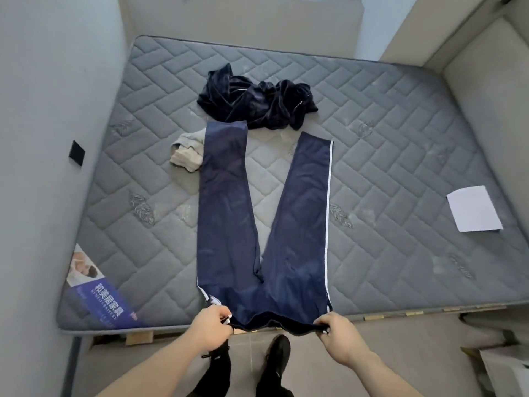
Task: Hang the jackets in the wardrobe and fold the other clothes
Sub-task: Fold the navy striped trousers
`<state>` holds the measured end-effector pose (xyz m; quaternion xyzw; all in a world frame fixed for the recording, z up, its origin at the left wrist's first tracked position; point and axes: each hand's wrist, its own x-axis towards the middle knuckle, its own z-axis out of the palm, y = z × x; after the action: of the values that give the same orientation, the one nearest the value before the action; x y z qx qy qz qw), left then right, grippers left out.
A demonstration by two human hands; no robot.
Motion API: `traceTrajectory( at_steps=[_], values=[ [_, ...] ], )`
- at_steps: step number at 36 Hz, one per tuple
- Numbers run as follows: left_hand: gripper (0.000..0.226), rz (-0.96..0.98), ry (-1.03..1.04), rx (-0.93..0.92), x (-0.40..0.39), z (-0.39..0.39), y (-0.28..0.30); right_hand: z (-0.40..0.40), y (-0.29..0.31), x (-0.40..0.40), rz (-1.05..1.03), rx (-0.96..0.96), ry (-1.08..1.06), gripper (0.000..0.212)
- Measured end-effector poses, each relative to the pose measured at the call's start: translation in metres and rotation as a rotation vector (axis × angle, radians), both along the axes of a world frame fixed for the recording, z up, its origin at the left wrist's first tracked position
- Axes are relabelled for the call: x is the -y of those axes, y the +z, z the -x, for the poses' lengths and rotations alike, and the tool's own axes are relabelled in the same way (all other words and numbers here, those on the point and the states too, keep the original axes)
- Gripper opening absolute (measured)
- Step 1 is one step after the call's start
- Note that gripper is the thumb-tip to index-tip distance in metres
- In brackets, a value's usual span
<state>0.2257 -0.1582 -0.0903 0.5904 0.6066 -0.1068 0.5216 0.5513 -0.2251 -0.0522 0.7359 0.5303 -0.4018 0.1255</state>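
Note:
Navy track trousers (266,224) with a white side stripe lie flat on the grey quilted mattress (386,138), legs spread and pointing away from me. The waistband hangs at the near mattress edge. My left hand (210,325) pinches the waistband's left corner. Its right corner is gripped by my right hand (337,333). Beyond the trouser cuffs lies a crumpled dark navy velvet garment (257,101). A beige garment (186,153) is bunched beside the left cuff, partly under it.
A white sheet of paper (473,209) lies on the mattress at the right. A printed label (97,293) covers the mattress's near left corner. Walls close in at the left and right. My black shoes (276,356) stand on the tiled floor below.

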Motion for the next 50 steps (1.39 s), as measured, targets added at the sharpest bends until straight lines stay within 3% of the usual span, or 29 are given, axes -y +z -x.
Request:
traceTrajectory(
  at_steps=[9, 15, 20, 26, 31, 34, 43, 50],
  values=[
    [0.003, -0.095, 0.136, 0.029, 0.015, -0.013, -0.048, -0.008, -0.067, 0.026, 0.026, -0.090, -0.116, 0.019],
    [0.025, -0.249, 0.028, 0.063, 0.041, -0.036, -0.072, -0.025, -0.103, 0.046, 0.039, -0.149, -0.168, 0.026],
    [0.019, -0.351, 0.112, 0.070, 0.053, -0.055, -0.089, -0.037, -0.117, 0.055, -0.067, -0.227, -0.274, 0.030],
    [0.031, -0.460, 0.106, 0.067, 0.035, -0.078, -0.092, -0.049, -0.138, 0.061, -0.160, -0.343, -0.363, 0.046],
    [0.019, -0.642, -0.158, 0.145, 0.008, -0.116, -0.083, -0.061, -0.153, 0.070, -0.103, -0.451, -0.369, 0.066],
    [0.020, -0.654, -0.392, 0.189, -0.008, -0.145, -0.079, -0.066, -0.160, 0.073, -0.028, -0.514, -0.465, 0.063],
    [0.017, -0.527, -1.073, 0.266, -0.020, -0.239, -0.089, -0.075, -0.163, 0.057, 0.018, -0.733, -1.389, 0.047],
    [0.025, -0.438, -1.441, 0.203, 0.010, -0.276, -0.111, -0.093, -0.174, 0.055, 0.023, -0.703, -1.552, 0.048]
  ],
)
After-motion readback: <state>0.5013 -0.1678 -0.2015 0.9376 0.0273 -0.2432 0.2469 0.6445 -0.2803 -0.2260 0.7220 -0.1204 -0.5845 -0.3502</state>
